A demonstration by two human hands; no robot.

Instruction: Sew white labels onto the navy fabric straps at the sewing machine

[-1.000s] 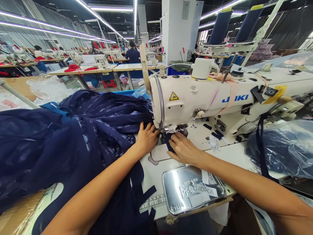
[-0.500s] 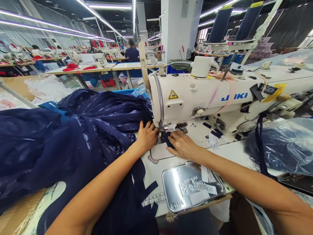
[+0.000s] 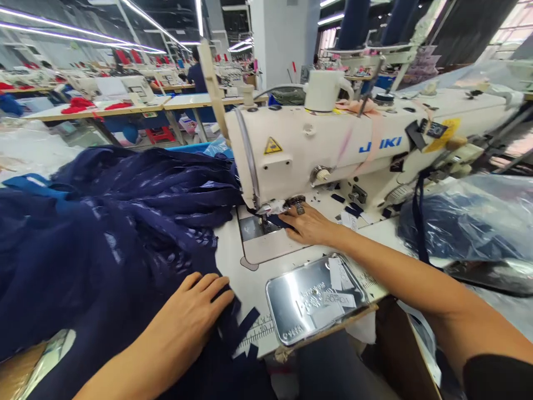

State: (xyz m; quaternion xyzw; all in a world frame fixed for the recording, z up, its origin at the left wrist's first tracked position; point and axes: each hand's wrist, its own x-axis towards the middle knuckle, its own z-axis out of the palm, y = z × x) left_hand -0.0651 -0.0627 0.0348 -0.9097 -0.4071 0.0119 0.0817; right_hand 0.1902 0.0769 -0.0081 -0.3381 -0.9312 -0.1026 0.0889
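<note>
Navy fabric (image 3: 104,222) is heaped over the bench (image 3: 230,253) from 7 to 10 o'clock of the needle, reaching up to the sewing machine (image 3: 333,150) head. It has a sheer, patterned top layer. It looks soft, light and limp, probably slippery, and likely to slide or bunch. A flat palm would control it better than a pinch, and a hold near an edge or seam close to the needle probably works best.

The left hand (image 3: 187,316) is at 7 o'clock of the needle, near the front bench edge. It lies palm down on the fabric with the forearm coming in low from 7 o'clock. The fingers (image 3: 212,289) are loosely spread and slightly curled, pressing on the cloth and not closed around it.

The right hand (image 3: 310,225) is at 3 o'clock of the presser foot (image 3: 266,210), palm down with the wrist low on the bench. The forearm runs back toward 4 o'clock. Its fingertips (image 3: 291,218) touch a small navy strip (image 3: 277,220) at the foot. I cannot tell whether they pinch it or only press it flat. The strip is small and floppy, so fingertip pressure close to the foot suits it.

A metal tray (image 3: 283,328) sits at 5 o'clock of the needle and holds paper labels (image 3: 335,272). A ruler tape (image 3: 262,333) runs along the front edge. A plastic bag (image 3: 470,228) of more navy cloth is at 3 o'clock, well apart from both hands.
</note>
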